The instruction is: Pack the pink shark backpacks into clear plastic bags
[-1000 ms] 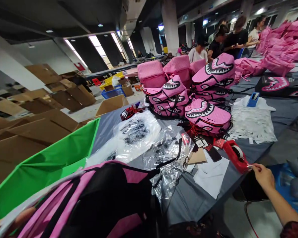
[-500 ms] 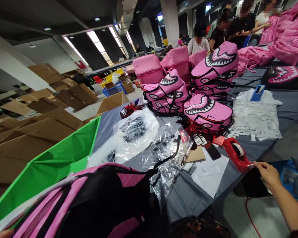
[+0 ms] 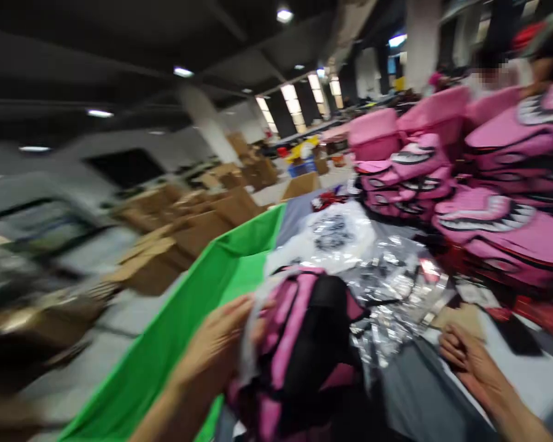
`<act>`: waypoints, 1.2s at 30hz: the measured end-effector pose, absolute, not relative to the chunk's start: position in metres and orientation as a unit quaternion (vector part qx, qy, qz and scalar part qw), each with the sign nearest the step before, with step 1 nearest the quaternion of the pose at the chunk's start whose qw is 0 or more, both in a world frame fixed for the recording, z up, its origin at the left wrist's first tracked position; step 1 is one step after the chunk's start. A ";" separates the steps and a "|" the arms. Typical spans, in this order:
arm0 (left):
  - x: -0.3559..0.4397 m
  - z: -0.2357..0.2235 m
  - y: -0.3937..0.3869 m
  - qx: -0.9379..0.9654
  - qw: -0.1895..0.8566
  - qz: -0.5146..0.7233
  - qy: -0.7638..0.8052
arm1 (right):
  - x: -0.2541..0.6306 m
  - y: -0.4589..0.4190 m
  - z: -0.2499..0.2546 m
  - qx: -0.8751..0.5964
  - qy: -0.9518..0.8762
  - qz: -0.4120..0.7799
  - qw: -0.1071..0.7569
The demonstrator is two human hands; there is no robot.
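A pink and black backpack (image 3: 299, 331) stands at the near edge of the table. White plastic (image 3: 253, 337) runs along its left side. My left hand (image 3: 225, 331) grips the backpack's left side through that plastic, fingertips partly hidden behind it. To the right, my right hand (image 3: 465, 356) is held over the papers, fingers curled and pinched together; anything small between them is lost in the blur. A red tape dispenser (image 3: 544, 316) shows blurred at the right edge, apart from my right hand. Near that hand lie a brown card (image 3: 461, 319) and a black phone (image 3: 516, 334).
Stacked pink shark-face backpacks (image 3: 410, 172) fill the table's far right. Crumpled transparent bags (image 3: 391, 288) and printed white bags (image 3: 336, 233) lie in the middle. A green fabric bin (image 3: 198, 319) flanks the table, with cardboard boxes (image 3: 221, 227) beyond. A person (image 3: 493, 73) is behind the stacks.
The view has swung left. My right hand has left the tape dispenser, moving toward the backpack. My left hand, barely visible before, now shows fully on the backpack's left side.
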State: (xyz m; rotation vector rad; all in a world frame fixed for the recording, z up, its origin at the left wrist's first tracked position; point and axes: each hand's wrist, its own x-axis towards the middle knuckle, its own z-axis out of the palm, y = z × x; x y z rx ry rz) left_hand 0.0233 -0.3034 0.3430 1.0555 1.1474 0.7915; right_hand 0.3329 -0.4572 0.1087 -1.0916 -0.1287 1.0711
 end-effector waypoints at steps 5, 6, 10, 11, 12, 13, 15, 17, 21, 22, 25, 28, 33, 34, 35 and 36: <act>0.018 0.326 -0.293 0.500 0.684 0.344 0.406 | 0.265 -0.379 0.239 -0.467 -0.254 0.505 0.680; 0.020 0.324 -0.294 0.499 0.695 0.341 0.389 | 0.249 -0.369 0.259 -0.466 -0.294 0.500 0.668; 0.028 0.318 -0.302 0.508 0.712 0.355 0.331 | 0.198 -0.342 0.297 -0.461 -0.408 0.505 0.605; 0.028 0.317 -0.303 0.509 0.716 0.357 0.319 | 0.191 -0.337 0.299 -0.464 -0.418 0.507 0.593; 0.027 0.317 -0.304 0.509 0.720 0.356 0.308 | 0.186 -0.334 0.299 -0.469 -0.426 0.508 0.583; 0.026 0.316 -0.304 0.508 0.726 0.354 0.300 | 0.182 -0.331 0.299 -0.473 -0.434 0.504 0.577; 0.025 0.316 -0.304 0.506 0.734 0.347 0.292 | 0.179 -0.330 0.299 -0.475 -0.458 0.486 0.573; 0.025 0.317 -0.305 0.504 0.732 0.351 0.295 | 0.178 -0.330 0.298 -0.472 -0.487 0.463 0.571; 0.030 0.320 -0.311 0.480 0.706 0.401 0.333 | 0.178 -0.330 0.293 -0.489 -0.520 0.418 0.562; 0.032 0.321 -0.312 0.474 0.702 0.409 0.340 | 0.179 -0.330 0.290 -0.495 -0.523 0.408 0.562; 0.036 0.320 -0.312 0.464 0.691 0.425 0.356 | 0.180 -0.329 0.285 -0.502 -0.523 0.397 0.563; 0.038 0.318 -0.310 0.467 0.684 0.420 0.371 | 0.184 -0.331 0.284 -0.503 -0.531 0.416 0.540; 0.036 0.320 -0.309 0.452 0.683 0.435 0.374 | 0.191 -0.333 0.283 -0.493 -0.541 0.463 0.500; 0.035 0.321 -0.309 0.447 0.683 0.439 0.375 | 0.192 -0.332 0.283 -0.489 -0.540 0.473 0.495; 0.035 0.321 -0.309 0.445 0.685 0.439 0.375 | 0.193 -0.331 0.283 -0.485 -0.540 0.483 0.489; 0.035 0.321 -0.308 0.445 0.689 0.435 0.371 | 0.194 -0.329 0.283 -0.482 -0.540 0.496 0.480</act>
